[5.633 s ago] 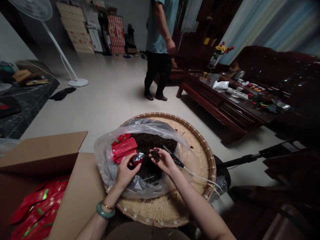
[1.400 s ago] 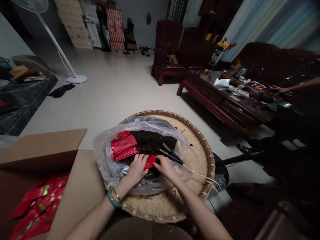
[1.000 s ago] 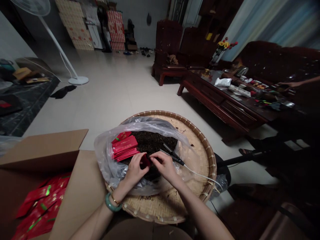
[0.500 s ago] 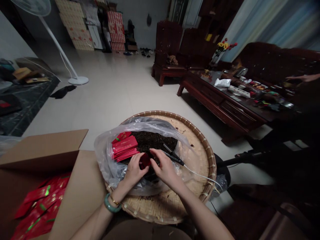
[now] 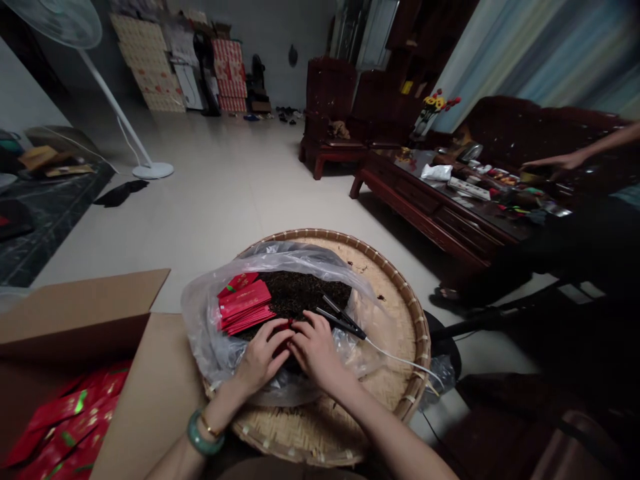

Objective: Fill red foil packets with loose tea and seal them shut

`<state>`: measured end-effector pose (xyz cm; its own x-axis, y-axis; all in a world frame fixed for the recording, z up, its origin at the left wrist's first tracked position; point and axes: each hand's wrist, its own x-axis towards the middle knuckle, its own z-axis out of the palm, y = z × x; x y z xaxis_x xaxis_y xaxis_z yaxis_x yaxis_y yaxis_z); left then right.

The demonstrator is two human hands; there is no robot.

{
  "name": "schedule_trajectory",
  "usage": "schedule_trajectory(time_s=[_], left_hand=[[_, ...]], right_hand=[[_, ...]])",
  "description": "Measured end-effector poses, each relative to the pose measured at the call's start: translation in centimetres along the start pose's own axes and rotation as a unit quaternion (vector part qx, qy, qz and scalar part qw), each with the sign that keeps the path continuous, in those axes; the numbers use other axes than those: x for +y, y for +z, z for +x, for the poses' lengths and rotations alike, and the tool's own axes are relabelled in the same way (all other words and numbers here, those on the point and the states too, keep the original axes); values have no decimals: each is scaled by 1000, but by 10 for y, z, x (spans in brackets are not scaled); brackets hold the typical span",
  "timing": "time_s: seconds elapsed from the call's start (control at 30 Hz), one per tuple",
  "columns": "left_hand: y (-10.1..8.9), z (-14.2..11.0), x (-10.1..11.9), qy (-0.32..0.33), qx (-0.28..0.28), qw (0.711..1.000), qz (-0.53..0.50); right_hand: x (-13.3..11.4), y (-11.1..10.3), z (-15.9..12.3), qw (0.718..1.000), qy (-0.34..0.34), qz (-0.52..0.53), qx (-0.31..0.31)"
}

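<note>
My left hand [image 5: 261, 357], with a green bangle [image 5: 204, 433] on its wrist, is closed with bent fingers on a small red packet [image 5: 289, 323]. From the other side my right hand [image 5: 316, 350] closes on the same packet, and the fingers of both hands nearly meet. Most of that packet is hidden. Just left of the hands lies a stack of flat red packets [image 5: 245, 307] on dark loose tea leaves [image 5: 305, 290] in a clear plastic bag [image 5: 200, 320]. A black hand-held clamp like a hair straightener [image 5: 343, 320], its jaws apart, rests close to my right hand.
A round woven bamboo tray [image 5: 420, 320] holds the bag. At left stands an open cardboard box [image 5: 165, 373] with filled red packets [image 5: 75, 420]. A white cord [image 5: 400, 360] crosses the tray's right side. Another person's hand [image 5: 560, 162] reaches over a cluttered wooden table [image 5: 415, 193].
My hands have come closer together around the red packet, which now shows less. The view has shifted slightly. The other person's arm has come further into view at right.
</note>
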<state>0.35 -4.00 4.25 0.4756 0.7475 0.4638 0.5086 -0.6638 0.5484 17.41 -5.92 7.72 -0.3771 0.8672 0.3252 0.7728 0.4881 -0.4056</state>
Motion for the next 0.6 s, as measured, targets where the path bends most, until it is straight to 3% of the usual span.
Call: schedule_trajectory(time_s=[0.17,0.27,0.37,0.47,0.6], left_hand=[[-28,2,-9,94,-59,991,75],[-38,6,-10,124,-55,985,105],[-41,9,-8,149,-35,980,124],[-40,10,-6,183,-10,972,143],[-36,8,-9,217,27,961,172]], right_hand=[[2,-2,-6,991,-44,124,-8],[16,-6,-9,979,63,190,24],[35,-3,-12,977,159,136,-35],[45,7,-12,979,151,52,-128],[40,20,2,975,134,-45,-173]])
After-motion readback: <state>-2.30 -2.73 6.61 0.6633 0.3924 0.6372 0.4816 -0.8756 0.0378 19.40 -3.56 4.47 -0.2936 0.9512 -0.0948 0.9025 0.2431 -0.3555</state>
